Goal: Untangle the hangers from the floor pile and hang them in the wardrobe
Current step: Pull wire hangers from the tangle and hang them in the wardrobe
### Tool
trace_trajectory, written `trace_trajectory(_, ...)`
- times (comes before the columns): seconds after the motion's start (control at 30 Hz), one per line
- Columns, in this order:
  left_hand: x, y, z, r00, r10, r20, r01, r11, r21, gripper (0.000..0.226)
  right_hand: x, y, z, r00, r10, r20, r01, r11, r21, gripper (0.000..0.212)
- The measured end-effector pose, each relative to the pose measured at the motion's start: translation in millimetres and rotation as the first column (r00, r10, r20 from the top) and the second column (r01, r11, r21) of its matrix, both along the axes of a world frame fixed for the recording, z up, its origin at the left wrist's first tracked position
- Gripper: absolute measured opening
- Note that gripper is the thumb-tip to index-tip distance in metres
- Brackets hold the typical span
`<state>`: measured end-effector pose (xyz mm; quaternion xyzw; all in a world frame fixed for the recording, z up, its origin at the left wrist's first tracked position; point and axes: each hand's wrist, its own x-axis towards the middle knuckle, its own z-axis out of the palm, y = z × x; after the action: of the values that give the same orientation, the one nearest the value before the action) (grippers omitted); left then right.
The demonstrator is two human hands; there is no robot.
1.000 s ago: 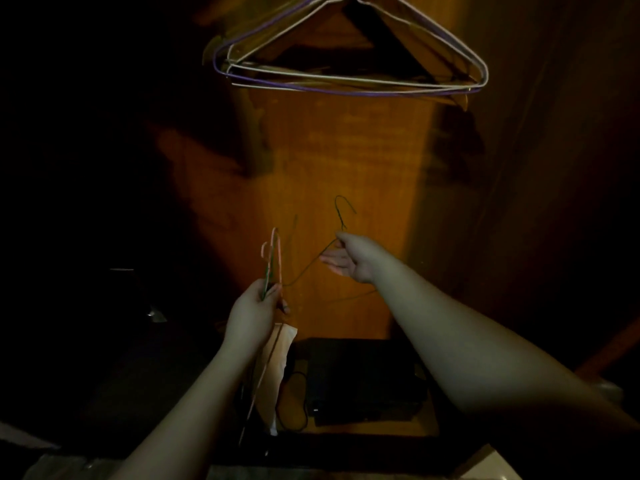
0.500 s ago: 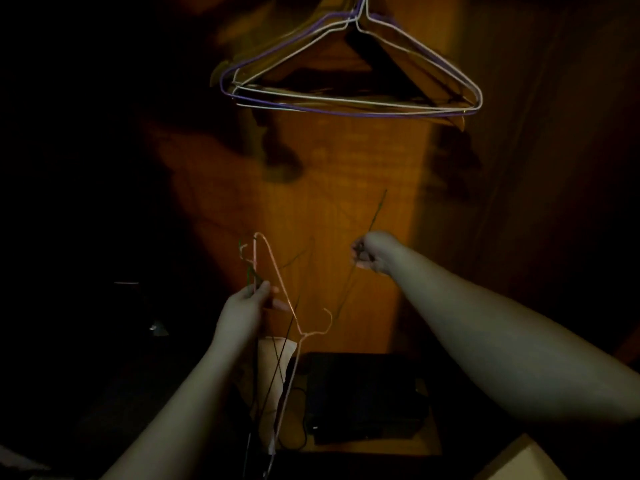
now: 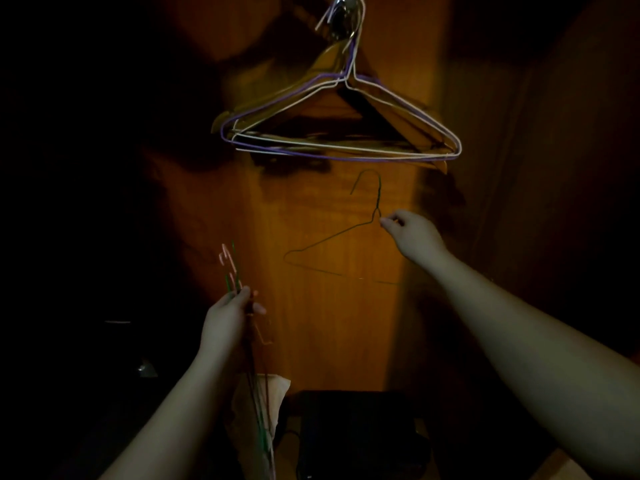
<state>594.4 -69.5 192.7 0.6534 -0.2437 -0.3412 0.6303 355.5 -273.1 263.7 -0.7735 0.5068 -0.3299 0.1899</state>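
Observation:
Inside a dim wooden wardrobe, several wire hangers (image 3: 343,140), white and purple, hang from a hook (image 3: 343,15) at the top. My right hand (image 3: 412,233) pinches a thin dark green wire hanger (image 3: 329,237) at its neck, hook pointing up, just below the hung ones. My left hand (image 3: 228,313) grips a bunch of wire hangers (image 3: 232,271), pink and green, whose hooks stick up above my fingers and whose bodies hang down past my wrist.
The wardrobe's lit wooden back panel (image 3: 311,306) is straight ahead, with dark side walls left and right. On the wardrobe floor lie a black box (image 3: 360,431) and a pale sheet of paper (image 3: 273,393).
My right hand has lifted the dark green hanger up and to the right, free of the bunch, and turned it face-on. My left hand stayed low with the remaining hangers. The view tilted up.

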Motion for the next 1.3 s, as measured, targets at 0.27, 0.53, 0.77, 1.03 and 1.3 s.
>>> trace_trajectory(0.27, 5, -27, 51, 0.99, -0.035, -0.134, 0.009, 0.982, -0.189, 0.023, -7, 4, 69, 0.975, 0.071, 0.21, -0.031, 0.982, -0.186, 0.022)
trace_trajectory(0.53, 6, -44, 114, 0.978, -0.065, -0.196, -0.002, 0.946, -0.324, 0.019, -6, -5, 124, 0.932, 0.094, 0.349, -0.017, 0.976, -0.218, 0.023)
trace_trajectory(0.77, 1, -47, 154, 0.965, -0.103, -0.243, 0.0, 0.921, -0.39, 0.02, 8, -18, 180, 0.91, 0.107, 0.401, -0.003, 0.968, -0.25, 0.026)
trace_trajectory(1.03, -6, -38, 175, 0.97, -0.103, -0.219, 0.001, 0.907, -0.421, 0.021, 29, -28, 220, 0.896, 0.154, 0.417, -0.023, 0.953, -0.301, 0.028)
trace_trajectory(1.3, -9, -29, 177, 0.976, -0.103, -0.192, 0.006, 0.894, -0.447, 0.02, 48, -29, 208, 0.93, 0.189, 0.314, -0.097, 0.954, -0.284, 0.032)
